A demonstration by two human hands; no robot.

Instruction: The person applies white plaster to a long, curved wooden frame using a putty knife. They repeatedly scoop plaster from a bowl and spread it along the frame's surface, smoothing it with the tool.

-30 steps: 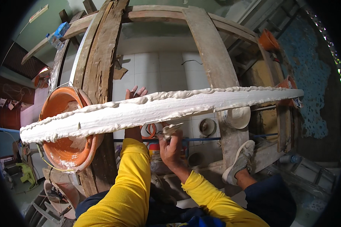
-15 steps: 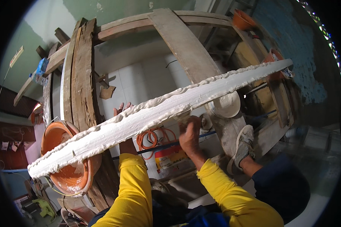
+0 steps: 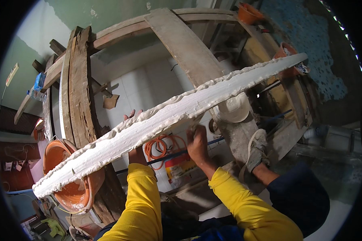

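A long, narrow strip coated in wet white plaster (image 3: 165, 114) slants across the view, its left end low and its right end high. Thick ridges of plaster run along both edges. My left hand (image 3: 132, 114) supports it from beneath; its fingertips show past the far edge and the palm is hidden. By the near edge, my right hand (image 3: 198, 144) is closed around something, with a tan flat piece showing above the fist against the strip's underside. What that piece is stays unclear. Behind the strip's left end is an orange bucket (image 3: 93, 182) smeared with plaster.
Wooden planks (image 3: 82, 88) form a scaffold, with another wide board (image 3: 185, 46) crossing it. A round white plaster-covered container (image 3: 234, 108) rests near my shoe (image 3: 256, 150). Below lie a coiled orange hose (image 3: 151, 150) and a red-yellow bucket (image 3: 175, 166). Another orange bucket (image 3: 249, 14) stands at the far right.
The strip's right end has shifted slightly up and left in the view, and its left end sits slightly lower. My right hand has moved a little left. The surroundings have shifted slightly too.
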